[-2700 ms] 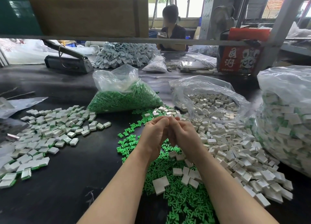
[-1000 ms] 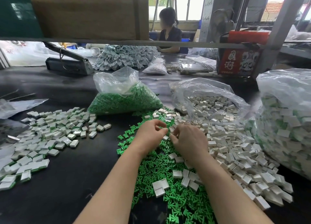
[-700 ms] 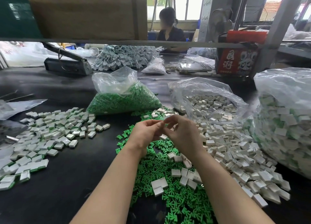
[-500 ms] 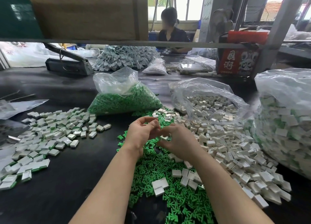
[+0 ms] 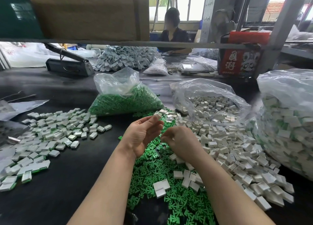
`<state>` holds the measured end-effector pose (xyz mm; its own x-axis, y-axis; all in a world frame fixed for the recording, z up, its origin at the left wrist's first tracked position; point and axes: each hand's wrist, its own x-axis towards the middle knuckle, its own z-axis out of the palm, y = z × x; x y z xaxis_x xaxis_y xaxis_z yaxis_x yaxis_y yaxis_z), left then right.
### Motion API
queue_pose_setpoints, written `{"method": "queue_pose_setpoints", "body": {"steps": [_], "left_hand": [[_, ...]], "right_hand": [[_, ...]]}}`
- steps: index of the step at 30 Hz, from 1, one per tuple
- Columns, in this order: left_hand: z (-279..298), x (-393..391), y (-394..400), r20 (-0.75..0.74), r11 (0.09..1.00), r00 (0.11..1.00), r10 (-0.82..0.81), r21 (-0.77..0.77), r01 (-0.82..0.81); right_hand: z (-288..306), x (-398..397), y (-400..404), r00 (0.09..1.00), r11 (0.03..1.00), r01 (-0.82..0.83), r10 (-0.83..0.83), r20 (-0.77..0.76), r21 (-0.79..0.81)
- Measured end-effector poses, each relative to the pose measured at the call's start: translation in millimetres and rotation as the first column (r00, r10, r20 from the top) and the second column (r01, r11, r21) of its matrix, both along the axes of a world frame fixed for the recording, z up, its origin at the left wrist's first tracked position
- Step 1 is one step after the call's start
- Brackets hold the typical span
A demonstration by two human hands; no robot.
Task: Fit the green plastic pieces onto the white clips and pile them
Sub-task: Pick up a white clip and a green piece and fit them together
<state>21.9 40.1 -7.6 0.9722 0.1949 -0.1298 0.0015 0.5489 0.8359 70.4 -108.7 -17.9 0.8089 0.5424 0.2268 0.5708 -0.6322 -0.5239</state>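
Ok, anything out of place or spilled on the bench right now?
Mostly orderly. The one mix-up: some loose white clips lie on top of the green pieces near the right hand; the finished pile sits apart on the left.

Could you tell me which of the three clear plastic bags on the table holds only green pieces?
The leftmost bag, behind the left hand; the other two hold white clips.

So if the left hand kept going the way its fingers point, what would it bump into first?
Probably the scattered white clips just past the left hand, whose fingertips hold a white clip. Beyond them lies the bag of white clips. Depth is hard to judge, so it might pass above them.
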Motion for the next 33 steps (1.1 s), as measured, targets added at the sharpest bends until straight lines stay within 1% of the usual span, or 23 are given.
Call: {"method": "queue_pose_setpoints", "body": {"steps": [1,3,6,7,9,11,15,17,23,26,28,30,33], "left_hand": [[-1,1,1,0.005,1.000,1.000,-0.001,-0.004,0.001],[-2,1,2,0.011,1.000,1.000,-0.002,-0.010,0.002],[-3,1,2,0.017,1.000,1.000,-0.015,-0.025,0.016],[-2,2,1,0.018,0.999,1.000,-0.021,-0.027,0.022],[-2,2,0,0.020,0.999,0.999,-0.025,-0.021,0.026],[-1,2,-2,0.027,1.000,0.999,-0.024,-0.004,0.024],[-1,3,-2,0.039,1.000,0.999,0.001,-0.015,0.000],[-2,3,-1,0.041,1.000,0.999,0.015,-0.015,-0.014],[1,3,-4,0.084,0.999,0.996,-0.003,-0.038,0.007],[2,2,-4,0.085,0.999,0.996,-0.029,-0.023,0.031],[3,0,-5,0.088,0.998,0.994,-0.061,0.008,0.060],[3,0,-6,0.095,0.997,0.993,-0.074,0.028,0.072],[2,1,-7,0.078,0.998,0.995,-0.059,0.016,0.058]], "right_hand": [[1,1,-2,0.999,0.994,0.021,-0.017,-0.043,0.103],[6,2,-6,0.991,0.948,0.067,-0.028,-0.127,0.311],[14,-1,-10,0.959,0.803,0.124,0.054,-0.278,0.583],[16,-3,-11,0.943,0.750,0.143,0.094,-0.318,0.646],[19,-5,-11,0.911,0.671,0.185,0.157,-0.382,0.718],[21,-5,-12,0.880,0.614,0.228,0.202,-0.430,0.756],[24,-4,-13,0.816,0.491,0.273,0.338,-0.470,0.827],[25,-4,-14,0.781,0.454,0.294,0.393,-0.485,0.841],[26,-1,-14,0.711,0.440,0.317,0.477,-0.517,0.841],[26,-2,-15,0.693,0.397,0.334,0.512,-0.508,0.855],[27,-2,-16,0.695,0.390,0.338,0.511,-0.506,0.857],[27,-2,-17,0.706,0.409,0.320,0.499,-0.503,0.855],[26,-1,-16,0.728,0.436,0.277,0.487,-0.483,0.856]]}}
